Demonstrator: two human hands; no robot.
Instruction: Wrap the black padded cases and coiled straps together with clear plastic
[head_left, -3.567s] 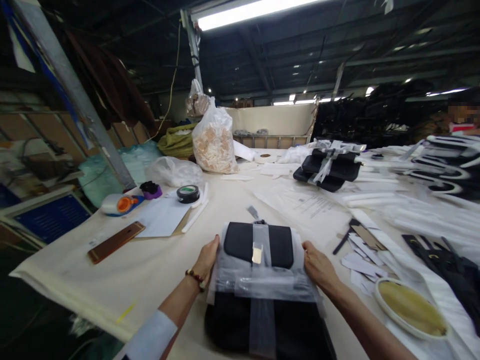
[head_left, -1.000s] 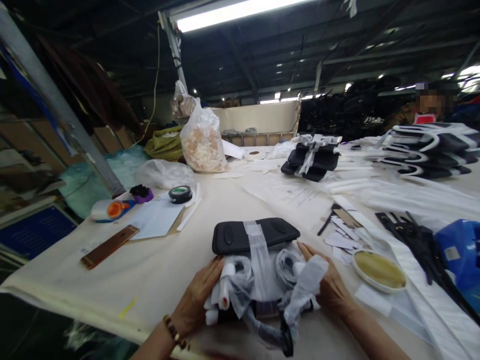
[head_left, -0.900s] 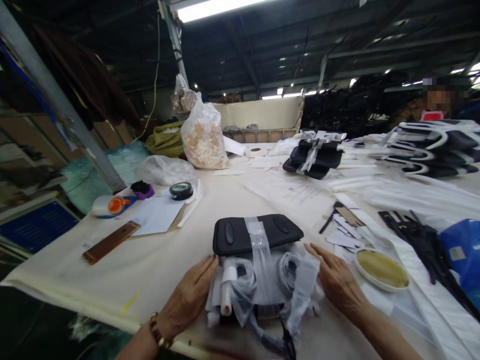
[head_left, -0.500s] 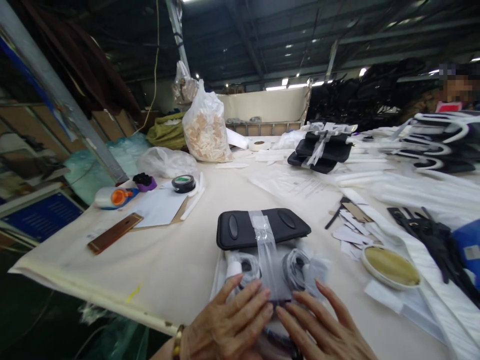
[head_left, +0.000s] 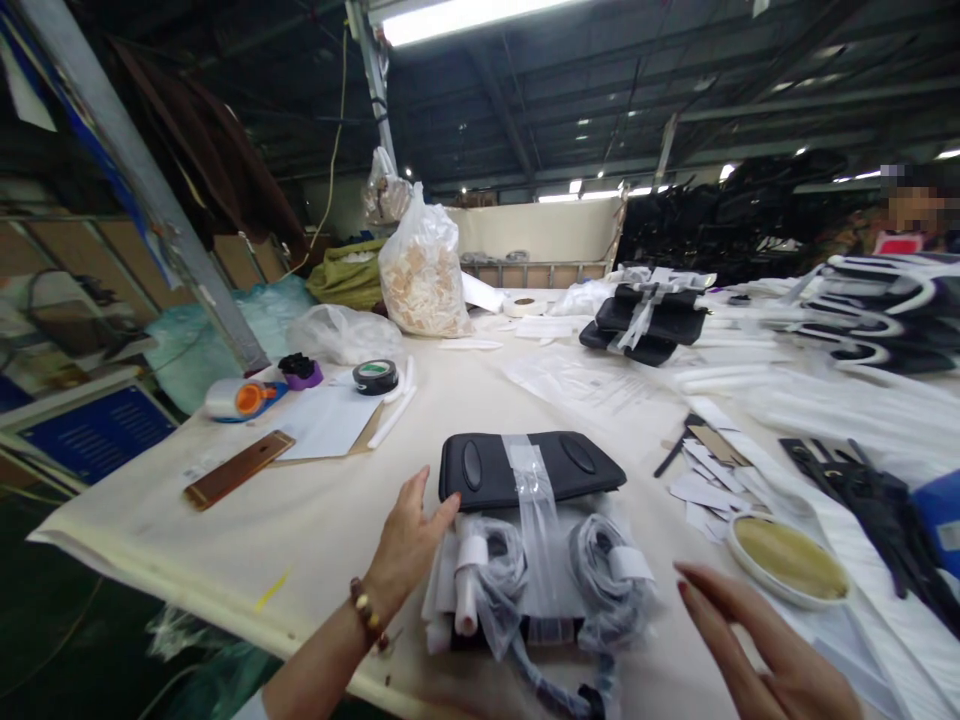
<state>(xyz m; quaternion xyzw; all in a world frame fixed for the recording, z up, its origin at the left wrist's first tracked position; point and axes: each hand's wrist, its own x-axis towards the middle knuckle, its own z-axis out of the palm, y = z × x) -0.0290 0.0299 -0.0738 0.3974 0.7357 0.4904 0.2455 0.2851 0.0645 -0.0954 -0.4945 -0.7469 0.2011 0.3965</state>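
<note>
In front of me lies a black padded panel [head_left: 487,470] with two oval patches, strapped by clear tape [head_left: 534,500] to a bundle below it. Two plastic-wrapped coils of grey cable [head_left: 499,560] sit on the near side of that bundle. At the panel's left end is my left hand [head_left: 409,545], its thumb against the near corner and its fingers apart. My right hand [head_left: 757,650] hovers right of the bundle, thumb and fingers parted, holding nothing.
A round dish [head_left: 789,560] and paper scraps [head_left: 709,480] lie to the right. On the left are a phone [head_left: 240,468], a roll of black tape [head_left: 375,377] and a tape dispenser [head_left: 244,398]. Another taped black bundle [head_left: 645,320] rests farther back. A person [head_left: 900,220] is at far right.
My hands have parted from the near end of the bundle. The left has moved up to the panel's left corner, the right out to the right. The coils now show fully.
</note>
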